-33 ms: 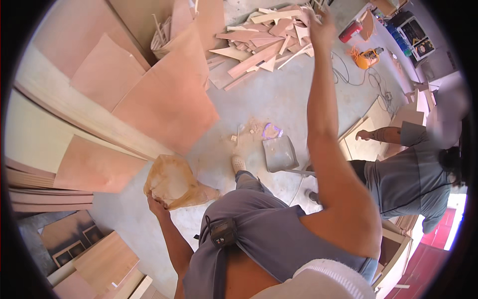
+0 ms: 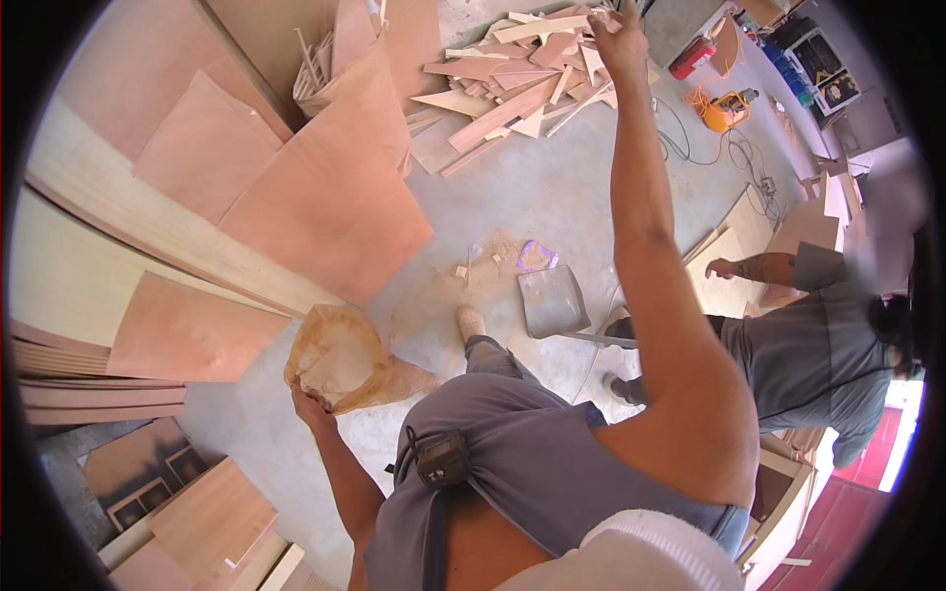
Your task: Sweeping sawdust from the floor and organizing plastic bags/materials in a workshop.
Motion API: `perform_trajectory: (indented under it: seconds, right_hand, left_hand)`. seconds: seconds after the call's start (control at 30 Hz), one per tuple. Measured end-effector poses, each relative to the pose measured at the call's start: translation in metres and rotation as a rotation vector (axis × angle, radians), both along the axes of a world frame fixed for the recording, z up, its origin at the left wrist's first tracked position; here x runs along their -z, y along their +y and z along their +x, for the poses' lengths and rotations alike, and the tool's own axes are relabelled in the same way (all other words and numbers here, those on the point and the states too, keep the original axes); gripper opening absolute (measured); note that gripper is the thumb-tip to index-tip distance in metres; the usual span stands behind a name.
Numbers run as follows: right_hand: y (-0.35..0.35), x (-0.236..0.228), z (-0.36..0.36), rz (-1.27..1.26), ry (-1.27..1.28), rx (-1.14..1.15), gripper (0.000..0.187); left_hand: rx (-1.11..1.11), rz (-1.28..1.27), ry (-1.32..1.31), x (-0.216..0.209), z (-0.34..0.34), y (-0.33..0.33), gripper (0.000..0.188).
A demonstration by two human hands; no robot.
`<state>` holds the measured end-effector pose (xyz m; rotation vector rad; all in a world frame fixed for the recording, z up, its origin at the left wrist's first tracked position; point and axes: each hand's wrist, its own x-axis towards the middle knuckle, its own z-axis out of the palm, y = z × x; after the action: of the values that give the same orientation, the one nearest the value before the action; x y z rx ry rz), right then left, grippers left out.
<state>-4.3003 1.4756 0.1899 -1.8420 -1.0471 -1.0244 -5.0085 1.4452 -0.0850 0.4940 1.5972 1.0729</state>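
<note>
My left hand (image 2: 311, 402) grips the rim of a translucent yellowish-brown sack (image 2: 374, 364), its mouth open and pale material visible inside. My right arm is stretched far forward, and its hand (image 2: 621, 47) is raised with the fingers spread and nothing visible in them. Behind that hand, in the picture, lies a heap of wood offcuts (image 2: 507, 74) on the floor. A grey dustpan (image 2: 554, 300) with a long handle rests on the floor right of my foot, near scattered sawdust (image 2: 503, 248) and a small purple-edged piece (image 2: 537, 256).
Plywood sheets (image 2: 325, 187) lean along the left side. At right another person (image 2: 798, 345) in grey stands by wood panels (image 2: 734, 236), one arm reaching out. An orange-yellow machine (image 2: 726, 113), dark cables (image 2: 739, 153) and a red cylinder (image 2: 692, 59) are farther off.
My right hand has shifted slightly left and its fingers are less blurred. My left hand and the sack hold nearly the same place.
</note>
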Motion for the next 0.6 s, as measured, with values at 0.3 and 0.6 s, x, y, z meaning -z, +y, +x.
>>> perform_trajectory:
  seconds: [0.3,0.6]
  right_hand:
    - [0.014,0.212,-0.097,-0.538,0.679,-0.389,0.030]
    - [0.025,0.243,-0.340,-0.975,0.555,-1.238,0.019]
  left_hand:
    - [0.298,0.080,0.309,-0.023,0.066,0.012,0.041]
    - [0.219,0.058,0.063,-0.105,0.114,0.035,0.034]
